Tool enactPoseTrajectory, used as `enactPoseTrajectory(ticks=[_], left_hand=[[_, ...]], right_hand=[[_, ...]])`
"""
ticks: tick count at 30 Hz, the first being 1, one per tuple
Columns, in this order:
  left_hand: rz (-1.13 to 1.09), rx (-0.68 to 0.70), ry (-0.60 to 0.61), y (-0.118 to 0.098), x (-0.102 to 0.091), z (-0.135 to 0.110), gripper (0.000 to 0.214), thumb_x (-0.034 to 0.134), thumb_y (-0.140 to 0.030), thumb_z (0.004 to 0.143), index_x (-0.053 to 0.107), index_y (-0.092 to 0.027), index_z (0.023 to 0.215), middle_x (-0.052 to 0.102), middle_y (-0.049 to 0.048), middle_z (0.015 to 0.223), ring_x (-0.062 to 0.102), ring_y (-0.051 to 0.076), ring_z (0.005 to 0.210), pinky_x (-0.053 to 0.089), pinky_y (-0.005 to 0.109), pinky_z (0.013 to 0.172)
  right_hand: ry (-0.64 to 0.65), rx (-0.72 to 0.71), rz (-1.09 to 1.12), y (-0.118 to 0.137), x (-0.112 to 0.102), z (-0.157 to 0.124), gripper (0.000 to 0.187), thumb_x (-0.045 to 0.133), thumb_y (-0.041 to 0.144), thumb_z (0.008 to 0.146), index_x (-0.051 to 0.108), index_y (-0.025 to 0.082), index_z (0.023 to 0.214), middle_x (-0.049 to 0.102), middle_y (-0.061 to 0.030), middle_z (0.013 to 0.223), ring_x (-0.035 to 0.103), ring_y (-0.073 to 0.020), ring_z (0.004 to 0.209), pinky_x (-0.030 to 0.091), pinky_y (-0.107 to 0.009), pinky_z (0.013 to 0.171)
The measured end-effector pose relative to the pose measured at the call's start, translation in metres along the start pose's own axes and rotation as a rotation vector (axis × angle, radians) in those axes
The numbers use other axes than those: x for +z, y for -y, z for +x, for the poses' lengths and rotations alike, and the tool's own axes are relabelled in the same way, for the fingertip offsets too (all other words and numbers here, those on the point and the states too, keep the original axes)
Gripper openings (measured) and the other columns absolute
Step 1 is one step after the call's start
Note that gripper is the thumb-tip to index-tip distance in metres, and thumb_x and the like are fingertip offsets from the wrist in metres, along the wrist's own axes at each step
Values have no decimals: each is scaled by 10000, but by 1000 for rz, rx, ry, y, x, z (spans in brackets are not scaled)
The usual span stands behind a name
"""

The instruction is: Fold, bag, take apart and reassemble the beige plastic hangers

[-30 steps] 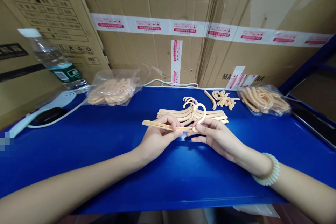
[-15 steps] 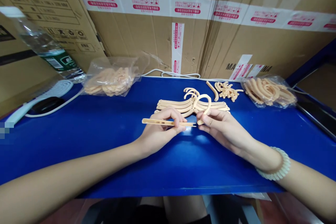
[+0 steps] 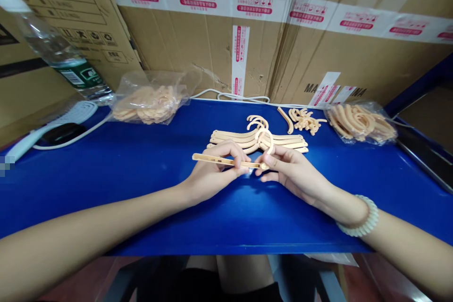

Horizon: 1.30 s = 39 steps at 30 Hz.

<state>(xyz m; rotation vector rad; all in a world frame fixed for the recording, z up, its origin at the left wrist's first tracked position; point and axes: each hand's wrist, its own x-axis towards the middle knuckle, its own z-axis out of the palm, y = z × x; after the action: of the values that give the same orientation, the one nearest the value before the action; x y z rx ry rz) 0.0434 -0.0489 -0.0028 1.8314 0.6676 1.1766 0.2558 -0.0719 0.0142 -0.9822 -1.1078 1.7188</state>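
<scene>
Between its thumb and fingers, my left hand [image 3: 217, 166] pinches a beige plastic hanger arm [image 3: 205, 157], held edge-on so its slotted side shows. My right hand [image 3: 288, 167] grips a curved beige hanger hook [image 3: 269, 138] by its lower end. That end meets the right tip of the arm; whether it sits inside the slot I cannot tell. Just behind my hands lies a stack of beige hangers [image 3: 233, 136] on the blue table [image 3: 159, 219], their hooks pointing away from me. My fingers hide part of the stack.
Loose hooks [image 3: 307, 121] and a single hanger arm [image 3: 285, 120] lie behind on the right. Bags of parts stand left [image 3: 150, 104] and right [image 3: 363, 122]. A water bottle [image 3: 76, 68], a hairbrush [image 3: 71, 118] and a black object [image 3: 63, 133] are at left. Cardboard boxes [image 3: 198, 52] wall the back.
My right hand has moved left with the hook, bringing its lower end against the tip of the hanger arm. Before, a small gap separated them. The view has shifted slightly.
</scene>
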Motion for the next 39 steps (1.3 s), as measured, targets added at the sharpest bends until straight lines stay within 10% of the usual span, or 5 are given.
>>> enactPoseTrajectory(ticks=[24,31,39], left_hand=[[-53,-188,-80,-2,8,1,228,766,-215,720,547,-180,670,590,-30,645,589,117,597,475,231,559],[-282,-324,-178,5,10,3,294,812,-208,671,573,-181,840,660,-11,782,690,167,793,575,277,719],[-282,-366,6,3,11,6,234,802,-234,731,607,-161,838,724,23,811,723,184,792,593,316,781]], right_hand=[[-83,-223,-149,-8,11,2,385,867,448,752,602,192,863,659,14,726,675,-132,589,597,-244,561],[-112,-331,-375,-4,12,3,319,833,427,780,620,190,757,589,26,695,525,-87,529,498,-210,482],[1,-247,-248,-7,10,11,352,848,429,756,639,197,919,682,3,765,663,-145,647,604,-277,606]])
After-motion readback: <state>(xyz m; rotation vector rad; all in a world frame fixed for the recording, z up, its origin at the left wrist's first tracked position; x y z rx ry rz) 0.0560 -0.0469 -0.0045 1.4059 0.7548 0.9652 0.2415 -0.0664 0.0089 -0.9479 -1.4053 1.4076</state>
